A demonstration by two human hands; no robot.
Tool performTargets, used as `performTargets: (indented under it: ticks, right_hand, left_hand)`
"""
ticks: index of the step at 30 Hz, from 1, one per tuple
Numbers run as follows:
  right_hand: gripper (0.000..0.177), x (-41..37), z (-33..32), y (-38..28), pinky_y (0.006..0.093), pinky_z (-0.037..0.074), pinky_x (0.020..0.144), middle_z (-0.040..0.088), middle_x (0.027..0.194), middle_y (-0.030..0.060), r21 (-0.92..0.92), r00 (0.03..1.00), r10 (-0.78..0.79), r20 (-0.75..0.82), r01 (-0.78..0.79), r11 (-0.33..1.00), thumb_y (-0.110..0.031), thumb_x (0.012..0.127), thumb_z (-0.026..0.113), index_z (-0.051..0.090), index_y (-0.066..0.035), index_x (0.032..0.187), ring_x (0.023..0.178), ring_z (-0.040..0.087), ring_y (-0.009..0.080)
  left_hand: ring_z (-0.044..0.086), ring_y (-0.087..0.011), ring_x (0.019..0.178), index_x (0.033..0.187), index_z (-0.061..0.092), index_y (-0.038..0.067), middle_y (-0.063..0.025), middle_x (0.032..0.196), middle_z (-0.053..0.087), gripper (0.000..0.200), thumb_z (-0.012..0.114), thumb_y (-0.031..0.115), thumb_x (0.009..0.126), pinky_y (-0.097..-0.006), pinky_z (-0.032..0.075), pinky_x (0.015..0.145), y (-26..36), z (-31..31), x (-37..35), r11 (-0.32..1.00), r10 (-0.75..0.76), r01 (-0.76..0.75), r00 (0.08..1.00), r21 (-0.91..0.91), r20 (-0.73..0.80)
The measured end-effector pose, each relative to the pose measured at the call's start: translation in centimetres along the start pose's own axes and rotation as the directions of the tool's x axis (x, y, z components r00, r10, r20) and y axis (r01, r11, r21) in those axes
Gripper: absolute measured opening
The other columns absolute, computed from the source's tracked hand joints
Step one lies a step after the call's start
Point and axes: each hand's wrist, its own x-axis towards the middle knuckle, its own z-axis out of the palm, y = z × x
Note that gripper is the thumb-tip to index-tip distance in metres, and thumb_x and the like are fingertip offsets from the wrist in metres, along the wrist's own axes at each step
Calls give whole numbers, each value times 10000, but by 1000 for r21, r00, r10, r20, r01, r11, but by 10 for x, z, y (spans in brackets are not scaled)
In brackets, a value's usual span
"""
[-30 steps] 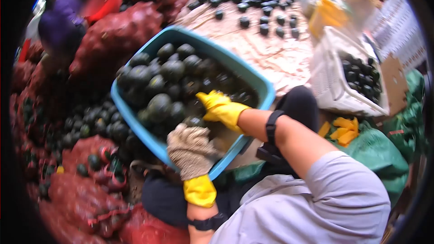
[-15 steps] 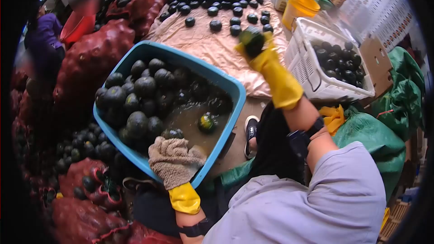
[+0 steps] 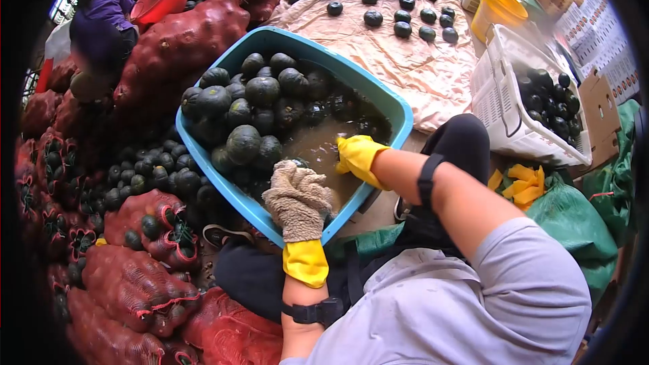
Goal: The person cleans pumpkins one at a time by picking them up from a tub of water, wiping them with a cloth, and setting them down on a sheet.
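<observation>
My left hand (image 3: pixel 296 197), in a nubby tan mitt over a yellow glove, rests inside the near edge of the blue tub (image 3: pixel 399 122). A dark green squash (image 3: pixel 297 161) shows just beyond its fingers. My right hand (image 3: pixel 358 159), in a yellow glove, reaches into the murky water (image 3: pixel 314 142) at the tub's right side. Its fingertips are hidden, and whether it grips anything is unclear. Dark squashes (image 3: pixel 262 91) are heaped in the tub's left and far parts.
Squashes lie on a pinkish cloth (image 3: pixel 433 81) beyond the tub. At right stand a white crate (image 3: pixel 493 91) with squashes and a yellow bucket (image 3: pixel 499 10). Red net sacks (image 3: pixel 179 44) line the left, where a person (image 3: pixel 101 20) in purple is.
My right hand has come down from above the cloth into the tub. The squash it held is out of it, and one more lies on the cloth. The view has shifted.
</observation>
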Motion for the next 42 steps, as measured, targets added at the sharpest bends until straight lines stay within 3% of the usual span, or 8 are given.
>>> performTargets:
  ticks: [6,15,17,19,23,36,41,42]
  right_hand:
    - [746,5,-1,29,447,581,1025,677,1430,251,284,999,-52,11,47,958,-327,880,851,591,-143,1554,1270,683,401]
    - [968,-28,-52,0,405,505,1155,576,1517,89,977,925,-319,-206,214,-12,17,896,875,378,-200,1698,1405,556,220]
    - [951,-42,-59,-21,385,376,1256,530,1593,76,929,870,-394,-298,359,90,0,937,827,319,-155,1725,1469,507,211]
    - [798,-62,-55,-51,399,392,1248,550,1586,116,927,920,-300,-254,320,196,-70,973,809,433,-131,1674,1481,502,227]
    - [826,-45,-10,-88,473,398,1245,564,1557,226,395,727,-173,-664,538,745,-319,850,935,564,-140,1567,1485,509,388]
    - [687,-39,-33,-84,387,493,1153,659,1422,155,933,960,147,-239,186,308,-423,965,830,574,-150,1542,1333,637,246]
    - [610,-34,14,-89,466,481,1171,642,1397,184,527,676,-3,-737,577,624,-292,855,910,675,-140,1398,1342,619,385]
    - [580,-13,13,-90,480,492,1150,662,1362,184,489,550,149,-822,547,680,-267,845,905,692,-134,1368,1319,632,388]
  left_hand:
    - [642,-291,694,1082,667,132,-63,755,624,221,500,273,1117,-492,643,782,5,-6,5,998,50,-50,999,33,13]
    - [684,-328,784,940,666,124,-68,818,649,137,647,217,1038,-463,605,727,4,-20,23,997,15,-14,1000,-70,20]
    - [691,-356,831,951,663,110,-99,858,664,112,690,211,992,-474,599,761,2,-12,14,109,594,-707,610,698,525]
    - [699,-408,973,1012,684,100,-172,993,700,173,757,221,914,-467,593,869,20,14,-21,-611,440,-502,427,612,790]
    - [708,-340,1214,1346,643,64,-167,1283,723,514,817,180,876,-427,574,1038,16,16,-27,11,486,-748,584,664,650]
    - [687,-360,1227,1360,643,78,-134,1297,698,660,878,346,804,-469,562,1028,-2,19,-23,-526,406,-446,616,724,675]
    - [701,-358,1078,1132,684,92,-112,1085,709,434,840,306,788,-480,573,877,-8,22,6,240,428,-690,706,682,564]
    - [712,-361,1082,1190,676,89,-113,1108,718,508,860,322,778,-468,575,906,-4,38,-12,-118,401,-647,663,753,632]
